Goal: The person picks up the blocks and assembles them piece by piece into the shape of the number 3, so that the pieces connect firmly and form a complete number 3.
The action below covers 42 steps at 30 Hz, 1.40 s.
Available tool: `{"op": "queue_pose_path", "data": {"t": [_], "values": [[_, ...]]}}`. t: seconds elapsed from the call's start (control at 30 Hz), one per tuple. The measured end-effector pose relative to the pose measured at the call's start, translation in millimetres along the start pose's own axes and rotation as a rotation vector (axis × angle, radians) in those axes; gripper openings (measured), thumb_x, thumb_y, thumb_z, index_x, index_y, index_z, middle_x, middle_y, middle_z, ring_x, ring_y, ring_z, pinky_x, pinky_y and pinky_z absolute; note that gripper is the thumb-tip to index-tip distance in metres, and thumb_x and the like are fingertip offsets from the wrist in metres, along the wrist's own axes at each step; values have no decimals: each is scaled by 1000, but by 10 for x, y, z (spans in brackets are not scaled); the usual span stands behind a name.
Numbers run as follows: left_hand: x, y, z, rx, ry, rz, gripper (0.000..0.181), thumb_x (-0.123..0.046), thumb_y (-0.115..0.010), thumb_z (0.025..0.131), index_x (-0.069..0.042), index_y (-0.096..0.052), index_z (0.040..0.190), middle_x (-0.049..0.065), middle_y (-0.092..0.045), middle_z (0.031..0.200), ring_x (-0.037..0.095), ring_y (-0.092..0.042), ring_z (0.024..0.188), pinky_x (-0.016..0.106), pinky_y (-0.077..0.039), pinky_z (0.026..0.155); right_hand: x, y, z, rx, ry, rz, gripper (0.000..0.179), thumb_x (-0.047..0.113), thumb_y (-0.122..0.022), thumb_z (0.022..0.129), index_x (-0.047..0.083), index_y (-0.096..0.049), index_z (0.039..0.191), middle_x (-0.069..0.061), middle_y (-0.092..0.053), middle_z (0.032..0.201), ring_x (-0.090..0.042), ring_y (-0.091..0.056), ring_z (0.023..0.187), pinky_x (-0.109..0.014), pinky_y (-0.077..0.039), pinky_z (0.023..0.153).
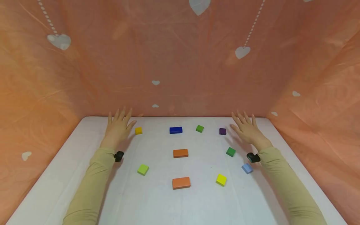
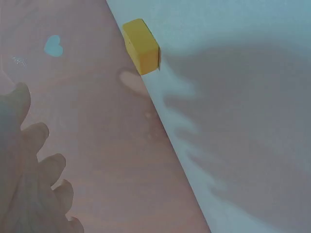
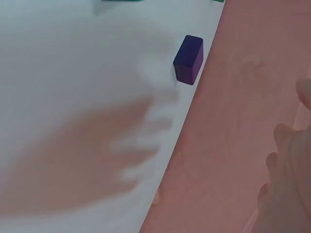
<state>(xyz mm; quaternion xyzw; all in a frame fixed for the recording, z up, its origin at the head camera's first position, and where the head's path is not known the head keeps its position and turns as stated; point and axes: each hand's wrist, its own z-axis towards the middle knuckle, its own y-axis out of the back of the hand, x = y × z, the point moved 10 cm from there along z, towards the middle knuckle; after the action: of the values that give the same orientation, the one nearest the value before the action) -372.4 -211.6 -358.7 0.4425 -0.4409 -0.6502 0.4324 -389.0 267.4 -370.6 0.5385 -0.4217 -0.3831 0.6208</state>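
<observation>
Fingers spread, my left hand (image 1: 116, 130) hovers over the far left of the white table, its shadow falling beside it. Nearest to it is an orange-yellow block (image 1: 138, 131), also in the left wrist view (image 2: 142, 47). My right hand (image 1: 247, 129), fingers spread too, is held over the far right side. Just left of its thumb sits a dark purple block (image 1: 222, 131), which the right wrist view shows near the table edge (image 3: 188, 60). Both hands hold nothing. Closer to the right wrist lie a dark green block (image 1: 231, 152) and a light blue block (image 1: 247, 168).
Along the table's middle lie a dark blue oblong block (image 1: 175, 130) and two orange oblong blocks, one farther (image 1: 180, 153), one nearer (image 1: 181, 183). A green block (image 1: 199, 128), a lime block (image 1: 143, 169) and a yellow block (image 1: 221, 180) are scattered around. An orange curtain (image 1: 180, 62) surrounds the table (image 1: 157, 206).
</observation>
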Motion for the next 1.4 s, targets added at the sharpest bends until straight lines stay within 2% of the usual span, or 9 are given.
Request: {"op": "queue_pose_path", "data": {"t": [0.17, 0.33, 0.43, 0.6, 0.67, 0.8, 1.0, 1.23, 1.4], "values": [[-30, 26, 13, -12, -4, 2, 67, -47, -34, 102, -10, -13, 154, 21, -6, 157, 43, -3, 141, 56, 15, 108, 51, 34, 0, -15, 18, 24, 70, 52, -27, 101, 13, -3, 154, -18, 3, 158, -35, 14, 142, -53, 23, 105], [-66, 33, 30, 2, -18, -30, 66, -42, -38, 102, -9, -12, 154, 22, -2, 157, 45, 0, 141, 57, 15, 108, 129, 55, 20, -39, 56, 84, 72, 52, -34, 100, 8, -13, 153, -22, -7, 156, -39, 8, 142, -55, 16, 108], [-111, 33, 33, 21, -31, -113, 68, -44, -38, 102, -7, -12, 153, 24, -2, 156, 46, 1, 140, 59, 12, 108, 191, 92, 20, -48, 75, 118, 71, 48, -42, 100, 4, -21, 151, -24, -15, 154, -41, 3, 142, -56, 12, 110], [-242, 51, 30, 10, -87, -249, 58, -40, -47, 100, -7, -36, 147, 24, -28, 149, 44, -22, 136, 60, -12, 110, 328, 180, -1, -62, 144, 161, 63, 33, -57, 95, -4, -39, 142, -28, -31, 146, -46, -14, 138, -61, -4, 110], [-282, 25, 19, 38, -95, -292, 55, -38, -50, 99, -10, -41, 145, 23, -33, 147, 43, -27, 135, 61, -19, 108, 367, 195, -11, -59, 169, 205, 58, 29, -60, 94, -6, -43, 138, -29, -34, 143, -47, -21, 135, -62, -12, 109], [-324, -28, -13, 118, -78, -405, 63, -38, -58, 96, -9, -35, 148, 20, -31, 150, 40, -25, 137, 58, -23, 108, 376, 175, -17, -31, 163, 327, 55, 28, -60, 95, -5, -45, 137, -27, -39, 141, -45, -31, 132, -61, -24, 106], [-463, -32, 0, 144, -122, -572, 67, -40, -65, 91, -1, -43, 141, 18, -25, 153, 37, -35, 133, 54, -30, 106, 369, 187, -21, -11, 127, 482, 51, 27, -59, 96, -1, -47, 137, -21, -48, 137, -41, -43, 125, -58, -35, 101], [-654, -69, 3, 157, -165, -692, 57, -39, -65, 91, -7, -51, 137, 14, -52, 135, 33, -48, 123, 53, -36, 103, 346, 203, -49, 27, 109, 594, 45, 22, -57, 97, -3, -48, 134, -24, -55, 127, -39, -54, 115, -53, -43, 96], [-786, -118, -37, 164, -191, -807, 49, -29, -66, 92, -6, -54, 133, 12, -55, 131, 33, -52, 120, 47, -41, 100, 329, 205, -102, 58, 99, 664, 46, 22, -54, 99, -2, -46, 136, -24, -55, 127, -40, -52, 117, -54, -41, 97]]}}
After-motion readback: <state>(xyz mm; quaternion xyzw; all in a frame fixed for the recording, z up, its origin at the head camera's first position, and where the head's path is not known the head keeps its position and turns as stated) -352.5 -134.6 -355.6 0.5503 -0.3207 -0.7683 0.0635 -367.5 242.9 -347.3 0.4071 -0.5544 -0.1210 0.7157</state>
